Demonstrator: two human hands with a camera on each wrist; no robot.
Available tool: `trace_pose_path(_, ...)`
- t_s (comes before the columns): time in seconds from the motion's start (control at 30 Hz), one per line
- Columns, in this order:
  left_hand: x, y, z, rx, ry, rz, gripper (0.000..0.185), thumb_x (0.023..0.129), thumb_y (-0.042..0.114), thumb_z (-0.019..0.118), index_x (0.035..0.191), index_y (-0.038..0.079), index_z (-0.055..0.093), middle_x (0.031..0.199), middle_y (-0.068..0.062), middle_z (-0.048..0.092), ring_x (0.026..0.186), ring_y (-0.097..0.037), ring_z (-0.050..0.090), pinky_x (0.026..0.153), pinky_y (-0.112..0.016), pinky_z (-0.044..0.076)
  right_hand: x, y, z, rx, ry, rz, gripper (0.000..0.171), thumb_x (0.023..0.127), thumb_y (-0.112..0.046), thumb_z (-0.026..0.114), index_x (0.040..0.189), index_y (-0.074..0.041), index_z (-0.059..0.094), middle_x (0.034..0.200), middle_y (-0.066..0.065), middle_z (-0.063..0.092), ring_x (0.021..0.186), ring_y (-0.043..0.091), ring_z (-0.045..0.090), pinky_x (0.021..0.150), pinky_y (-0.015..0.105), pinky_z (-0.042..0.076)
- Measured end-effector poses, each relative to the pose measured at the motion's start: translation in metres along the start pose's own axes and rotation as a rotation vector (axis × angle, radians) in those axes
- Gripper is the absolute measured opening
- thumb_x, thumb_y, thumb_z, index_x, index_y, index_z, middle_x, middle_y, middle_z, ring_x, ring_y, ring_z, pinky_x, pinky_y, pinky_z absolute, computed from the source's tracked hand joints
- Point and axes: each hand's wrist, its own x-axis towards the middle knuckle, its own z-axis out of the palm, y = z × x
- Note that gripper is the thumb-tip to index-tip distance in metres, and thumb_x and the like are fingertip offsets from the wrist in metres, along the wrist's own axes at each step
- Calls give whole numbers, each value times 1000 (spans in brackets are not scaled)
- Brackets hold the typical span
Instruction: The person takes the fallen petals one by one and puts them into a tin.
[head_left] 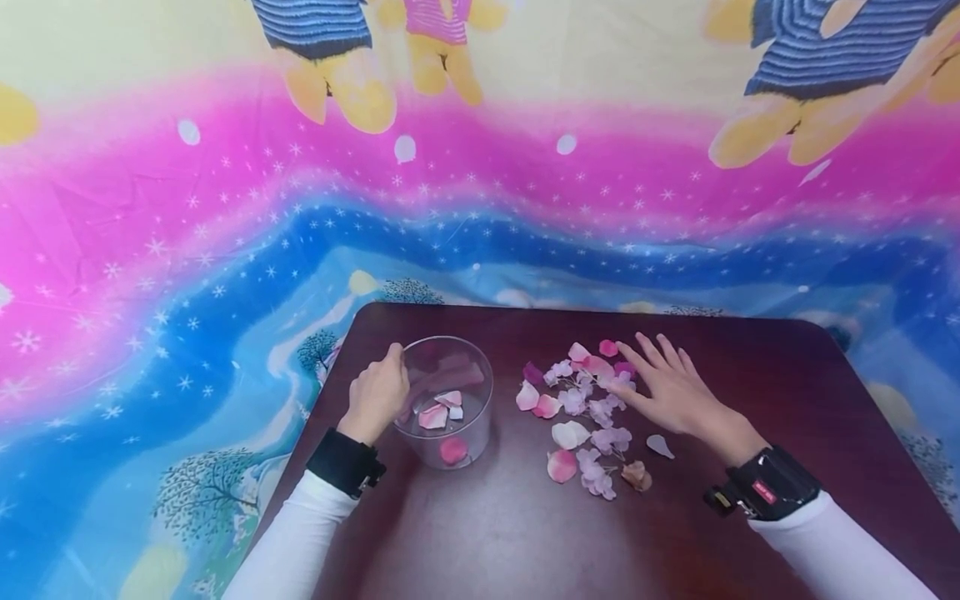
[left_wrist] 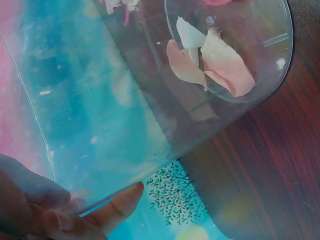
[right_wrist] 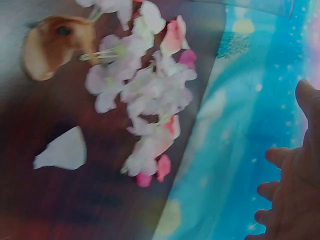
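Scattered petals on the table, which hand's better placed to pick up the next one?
Right, most likely. The right hand is spread, empty and close to the scattered petals. The left hand is busy holding the clear container, farther from them.

Right of centre, the petals (head_left: 561, 466) are pink and white, the flowers (head_left: 596, 478) pale lilac. The table (head_left: 517, 550) is dark reddish brown; the cloth (head_left: 480, 204) above, cream, pink and blue with white snowflakes.
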Motion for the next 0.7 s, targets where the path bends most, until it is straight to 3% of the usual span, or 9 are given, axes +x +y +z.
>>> trace_pose_path(0.23, 0, 0, -2, -7, 4, 2, 17, 105, 20, 44, 114, 9, 53, 66, -11, 54, 53, -27, 54, 49, -39, 42, -18, 24, 16, 11, 7, 1, 85, 95, -60, 57, 159, -11, 30, 164, 32, 19, 149, 59, 11, 116, 72, 14)
trace_pose_path(0.43, 0, 0, -2, -4, -10, -8, 19, 105, 21, 44, 116, 9, 53, 67, -11, 54, 55, -27, 54, 50, -39, 43, -37, 42, 36, 12, -39, 29, 91, 89, -61, 65, 157, -10, 32, 162, 34, 21, 146, 62, 16, 113, 74, 18)
trace_pose_path(0.7, 1, 0, -2, -1, -26, -20, 19, 106, 22, 42, 117, 9, 52, 66, -11, 53, 54, -27, 53, 50, -38, 41, -58, 58, 64, 29, -86, 8, 97, 72, -40, 89, 151, -10, 43, 157, 37, 27, 139, 65, 27, 105, 75, 29)
